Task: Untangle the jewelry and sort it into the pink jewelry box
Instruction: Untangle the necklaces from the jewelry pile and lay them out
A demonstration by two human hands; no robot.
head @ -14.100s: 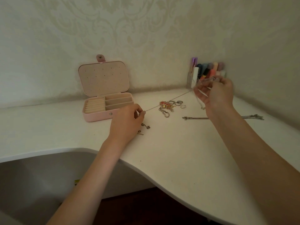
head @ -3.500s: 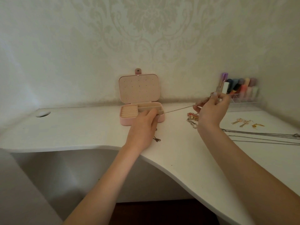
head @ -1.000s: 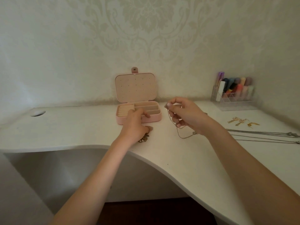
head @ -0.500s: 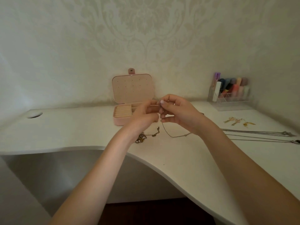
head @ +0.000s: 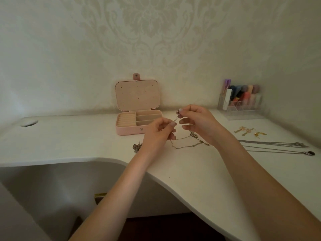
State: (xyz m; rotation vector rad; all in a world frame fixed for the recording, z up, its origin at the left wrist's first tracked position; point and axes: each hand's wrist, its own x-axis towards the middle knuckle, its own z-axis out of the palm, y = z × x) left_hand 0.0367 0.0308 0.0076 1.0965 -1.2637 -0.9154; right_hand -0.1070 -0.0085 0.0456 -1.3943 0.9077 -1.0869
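The pink jewelry box [head: 129,131] stands open on the white desk [head: 69,136], lid upright, compartments showing. Just right of it, above the desk, my right hand [head: 198,122] pinches the upper end of a thin chain [head: 184,147] between thumb and forefinger. My left hand [head: 159,132] pinches the same chain a little lower. The rest of the chain loops down onto the desk below my hands. A small tangled clump of jewelry [head: 137,147] lies by my left wrist.
Gold earrings [head: 246,132] and two long silver necklaces [head: 271,146] lie stretched out at the right. A clear organizer with coloured tubes [head: 240,101] stands against the wall at the back right. A cable hole [head: 28,122] sits at the far left. The desk's front edge curves inward.
My hands have drawn slightly apart along the chain, the right one higher. The view shifted a little, so the box appears further left of my hands and fully uncovered.
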